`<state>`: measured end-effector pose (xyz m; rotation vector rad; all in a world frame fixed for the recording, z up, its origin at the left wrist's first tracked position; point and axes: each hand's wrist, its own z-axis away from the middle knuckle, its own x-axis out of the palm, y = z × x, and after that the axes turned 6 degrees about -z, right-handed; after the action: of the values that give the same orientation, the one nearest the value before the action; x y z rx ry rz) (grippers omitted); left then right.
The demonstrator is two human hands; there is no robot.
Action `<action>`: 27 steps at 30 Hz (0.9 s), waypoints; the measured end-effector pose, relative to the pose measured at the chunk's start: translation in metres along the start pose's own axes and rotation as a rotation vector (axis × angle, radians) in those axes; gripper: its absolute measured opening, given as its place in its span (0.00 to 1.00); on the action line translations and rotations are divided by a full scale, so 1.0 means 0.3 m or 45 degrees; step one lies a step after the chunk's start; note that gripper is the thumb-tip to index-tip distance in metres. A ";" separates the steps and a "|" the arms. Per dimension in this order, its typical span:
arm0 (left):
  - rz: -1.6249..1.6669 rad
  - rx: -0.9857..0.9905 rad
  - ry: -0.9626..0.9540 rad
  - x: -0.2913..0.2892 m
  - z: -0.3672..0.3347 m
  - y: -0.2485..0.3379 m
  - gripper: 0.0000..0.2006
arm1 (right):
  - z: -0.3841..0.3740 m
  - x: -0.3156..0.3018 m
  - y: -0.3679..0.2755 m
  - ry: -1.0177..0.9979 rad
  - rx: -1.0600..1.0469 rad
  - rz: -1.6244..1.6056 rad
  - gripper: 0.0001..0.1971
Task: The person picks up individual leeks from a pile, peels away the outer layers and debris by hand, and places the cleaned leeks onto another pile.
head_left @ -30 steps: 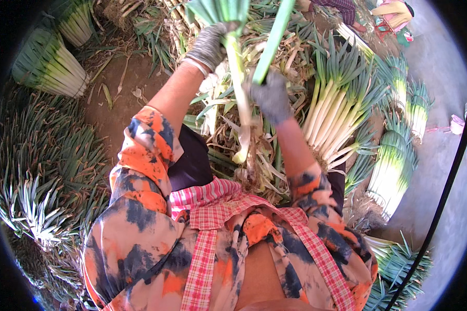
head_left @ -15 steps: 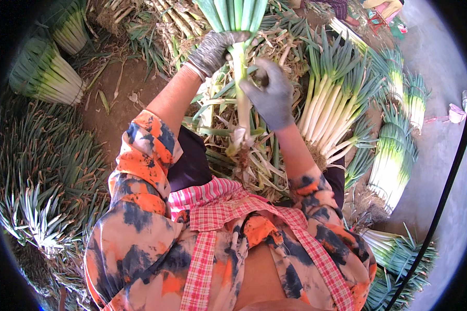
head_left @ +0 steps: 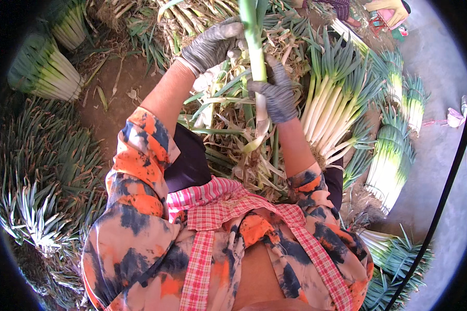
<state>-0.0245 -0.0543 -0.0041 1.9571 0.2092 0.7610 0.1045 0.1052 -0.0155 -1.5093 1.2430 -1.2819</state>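
Observation:
Both of my hands wear grey gloves. My right hand (head_left: 277, 93) is closed around the white shank of a long green onion (head_left: 257, 59), held upright in front of me. Its green top runs out of the upper edge of the picture. A loose, pale outer layer (head_left: 255, 143) hangs at its lower end. My left hand (head_left: 213, 45) is just left of the stalk, with bent fingers close against it. Whether those fingers pinch a leaf or the stalk itself is hidden. Beneath lies a heap of stripped leaves and dry skins (head_left: 233, 93).
A pile of clean green onions (head_left: 327, 103) lies right of my hands. Tied bundles (head_left: 392, 155) line the grey floor (head_left: 425, 202) beyond. More bundles (head_left: 46, 72) stand far left, above a mass of unpeeled onions (head_left: 52, 150). A black bar (head_left: 446, 192) crosses the right side.
My right hand has gone from open beside the stalk to closed around it. My left hand has shifted off the stalk to its left. The onion has moved up and slightly right.

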 end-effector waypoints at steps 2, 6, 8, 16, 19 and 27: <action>-0.121 -0.153 0.240 0.033 0.007 -0.004 0.22 | -0.012 -0.024 -0.050 -0.138 0.189 -0.274 0.26; 0.053 -0.201 0.147 0.071 -0.002 -0.023 0.13 | -0.019 0.009 -0.018 0.354 0.198 -0.188 0.14; 0.082 -0.187 0.237 0.075 -0.011 -0.038 0.12 | -0.020 0.043 -0.017 0.521 0.054 -0.065 0.09; 0.091 -0.132 0.582 0.010 -0.020 -0.057 0.12 | 0.047 0.109 -0.033 0.156 -0.474 -0.134 0.10; 0.112 -0.109 0.394 -0.009 -0.016 -0.049 0.12 | -0.053 -0.008 -0.030 0.351 -0.177 0.094 0.15; 0.014 -0.148 0.315 0.010 0.005 -0.046 0.13 | -0.063 0.050 -0.033 0.201 -0.020 0.169 0.11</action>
<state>-0.0188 -0.0470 -0.0151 1.7538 0.2960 1.0011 0.0878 0.0933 0.0007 -1.3333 1.4325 -1.3256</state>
